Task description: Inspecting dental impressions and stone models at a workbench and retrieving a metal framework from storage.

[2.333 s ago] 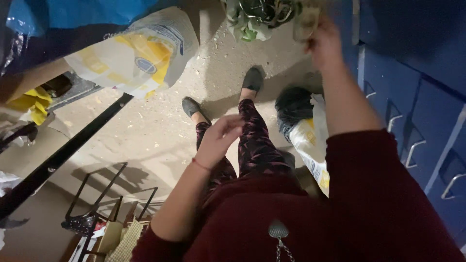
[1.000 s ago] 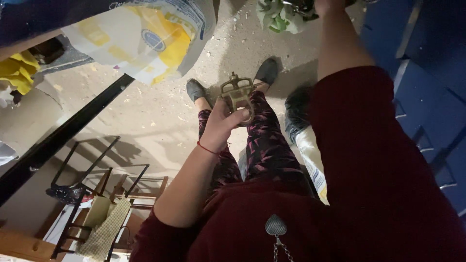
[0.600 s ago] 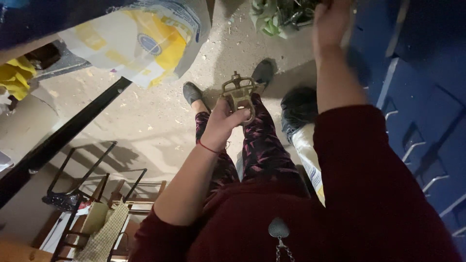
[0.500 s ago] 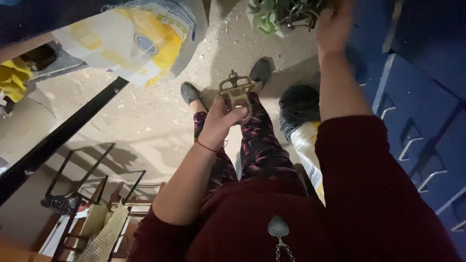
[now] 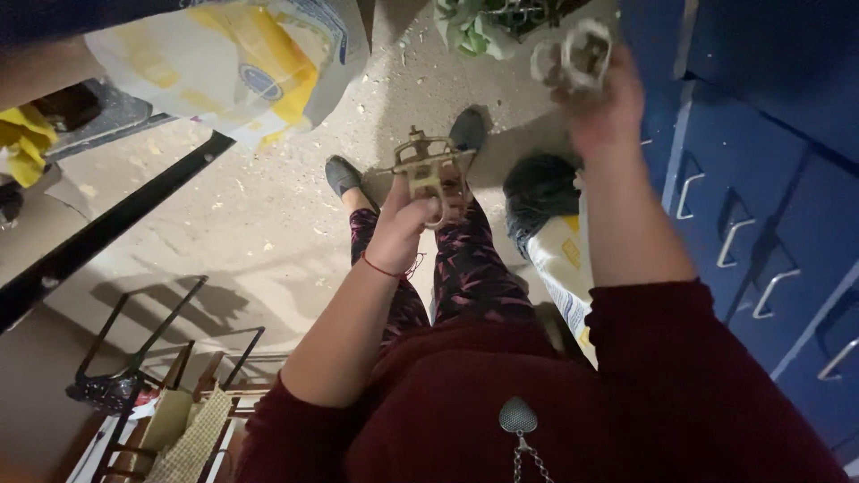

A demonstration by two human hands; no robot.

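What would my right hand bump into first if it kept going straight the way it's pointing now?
Most likely the green leafy plant. Your right hand, holding a pale ring-shaped object, reaches up toward it. Depth is unclear, so the gap between them can't be judged.

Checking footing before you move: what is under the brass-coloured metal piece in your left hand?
Below the brass-coloured metal piece held by the left hand are speckled concrete floor and two dark shoes. The hand and patterned leggings cover the ground directly beneath.
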